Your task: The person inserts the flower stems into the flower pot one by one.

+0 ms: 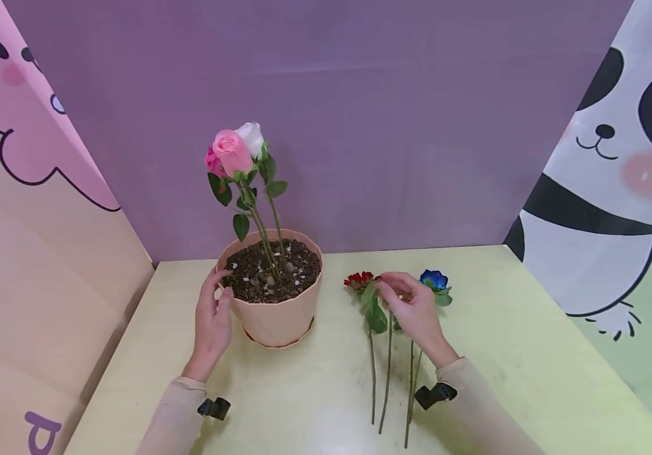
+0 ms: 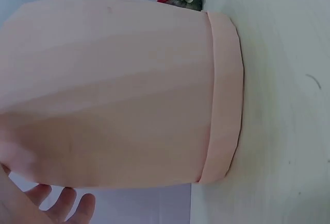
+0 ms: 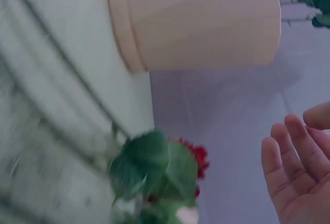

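A peach flowerpot [image 1: 280,322] of dark soil holds three upright artificial roses, one light pink [image 1: 232,151], one white [image 1: 252,139] and one deeper pink [image 1: 214,162]. My left hand [image 1: 215,316] holds the pot's left rim, with its fingers [image 2: 62,203] along the outer wall. Over the loose flowers on the table, my right hand [image 1: 414,309] has loosely bent fingers and nothing visible between them. Below it lie a red flower [image 1: 358,280] with green leaves [image 1: 376,315] and a blue flower [image 1: 434,279]. Several stems [image 1: 387,379] point toward me.
The pale table [image 1: 303,404] meets a purple backdrop [image 1: 349,158] behind the pot. A pink cartoon panel [image 1: 47,158] stands on the left and a panda panel [image 1: 604,208] on the right. Dark camera straps [image 1: 436,395] sit on my wrists.
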Tool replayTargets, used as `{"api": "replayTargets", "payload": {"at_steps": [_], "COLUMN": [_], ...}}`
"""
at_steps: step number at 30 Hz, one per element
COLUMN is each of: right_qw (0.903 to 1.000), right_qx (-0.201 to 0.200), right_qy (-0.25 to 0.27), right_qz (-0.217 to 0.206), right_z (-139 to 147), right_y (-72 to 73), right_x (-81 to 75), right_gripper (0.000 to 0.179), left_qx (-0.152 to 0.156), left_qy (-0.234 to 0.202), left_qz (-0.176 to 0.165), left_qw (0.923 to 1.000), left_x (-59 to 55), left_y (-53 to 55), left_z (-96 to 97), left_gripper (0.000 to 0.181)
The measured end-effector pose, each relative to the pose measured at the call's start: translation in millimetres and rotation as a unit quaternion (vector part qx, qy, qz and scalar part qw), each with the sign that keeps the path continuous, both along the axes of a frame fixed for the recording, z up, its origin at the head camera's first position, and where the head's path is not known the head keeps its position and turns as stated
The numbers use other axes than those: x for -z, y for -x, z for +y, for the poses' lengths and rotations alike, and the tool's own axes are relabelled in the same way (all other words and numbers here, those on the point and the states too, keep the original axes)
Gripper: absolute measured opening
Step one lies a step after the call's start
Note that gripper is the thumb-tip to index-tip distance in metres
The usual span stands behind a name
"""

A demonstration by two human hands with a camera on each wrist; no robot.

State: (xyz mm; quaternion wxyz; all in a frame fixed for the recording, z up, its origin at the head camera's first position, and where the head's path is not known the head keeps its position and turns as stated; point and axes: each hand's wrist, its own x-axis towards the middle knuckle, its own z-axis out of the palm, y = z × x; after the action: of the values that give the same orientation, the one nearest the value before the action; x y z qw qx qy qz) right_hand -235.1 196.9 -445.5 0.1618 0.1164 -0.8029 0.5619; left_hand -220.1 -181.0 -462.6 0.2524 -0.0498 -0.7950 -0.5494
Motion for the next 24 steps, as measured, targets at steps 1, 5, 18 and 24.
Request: {"api": "replayTargets", "payload": {"at_steps": [1, 5, 18, 24], "right_qw": [1.0, 0.9991, 0.9816, 0.9768], "right_qx": [0.0, 0.01, 0.062, 0.063], "right_qy": [-0.002, -0.019, -0.106, -0.094], "right_qz": [-0.006, -0.037, -0.147, -0.182], "right_z": [5.5, 26.9, 91.4, 100.8], "right_y": [-1.2, -5.5, -15.5, -13.1], "right_x": [2.7, 10.3, 45.4, 54.6], "right_gripper": [0.029, 0.034, 0.043, 0.045], "left_qx": [0.002, 0.014, 0.022, 0.015], "left_qy": [0.003, 0.006, 0.01, 0.011], "left_qz": [-0.002, -0.013, -0.013, -0.002], "left_qw": [1.0, 0.9998, 0.9996, 0.9998], "left_x": [0.9, 2.4, 4.3, 5.4], "left_y": [-0.3, -0.5, 1.2, 2.3], "left_z": [-0.8, -4.2, -4.5, -3.3], "left_gripper": [0.041, 0.043, 0.047, 0.046]}}
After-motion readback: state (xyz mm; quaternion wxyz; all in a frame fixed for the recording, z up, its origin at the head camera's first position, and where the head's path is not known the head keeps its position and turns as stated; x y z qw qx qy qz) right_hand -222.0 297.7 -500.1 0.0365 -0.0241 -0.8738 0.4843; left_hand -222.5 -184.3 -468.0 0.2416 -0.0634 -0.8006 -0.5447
